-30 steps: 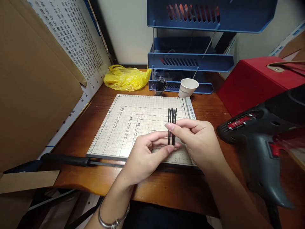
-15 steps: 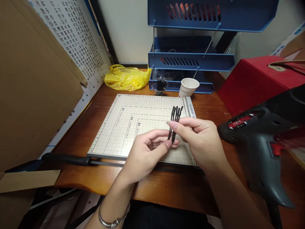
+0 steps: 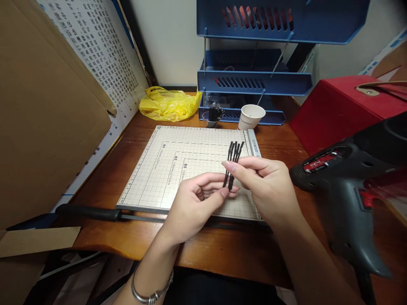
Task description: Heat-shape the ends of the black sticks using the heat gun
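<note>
Several thin black strips (image 3: 234, 153), fanned apart at their upper ends, stand nearly upright between my hands. My left hand (image 3: 193, 207) is closed, pinching their lower ends between thumb and fingers. My right hand (image 3: 269, 184) is closed too, with its thumb and index finger across the middle of the strips. Parts of the strips are hidden behind the fingers. Beneath both hands lies a paper trimmer (image 3: 146, 178) with a printed grid, its black handle (image 3: 89, 212) pointing left along the near edge.
Behind the trimmer stand a small clear cup of thin black pieces (image 3: 215, 113) and a white paper cup (image 3: 252, 116). A yellow plastic bag (image 3: 170, 103), blue tray rack (image 3: 254, 82) and red box (image 3: 340, 110) surround them. A dark grey pistol-shaped power tool (image 3: 346, 203) is close on the right; cardboard (image 3: 47, 106) rises left.
The lower ends of the strips have shifted very slightly left in the fingers. Both hands otherwise keep the same grip and place.
</note>
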